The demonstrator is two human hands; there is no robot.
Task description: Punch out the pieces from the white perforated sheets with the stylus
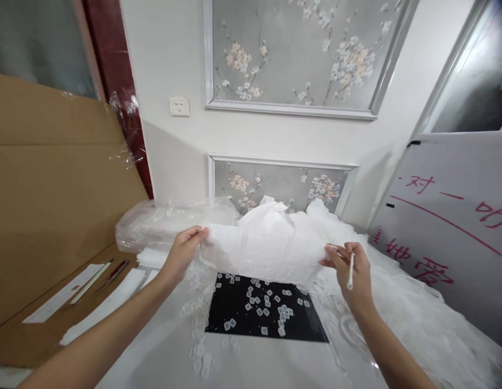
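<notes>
A thin, translucent white sheet (262,254) is stretched between my two hands above the table. My left hand (183,251) pinches its upper left corner between thumb and fingers. At the sheet's right edge, my right hand (352,270) pinches it too, with a thin white stick-like tool (350,272) held among the fingers. Below the sheet lies a black mat (267,327) scattered with small clear rounded pieces (283,312). The sheet covers the mat's far edge.
White sheets (270,213) are heaped behind, and a large pile of strips (433,324) fills the right. Clear plastic wrap (141,227), a ruler (91,283), a red pen-like tool (118,269) and cardboard (52,200) are left. A whiteboard (457,216) stands right.
</notes>
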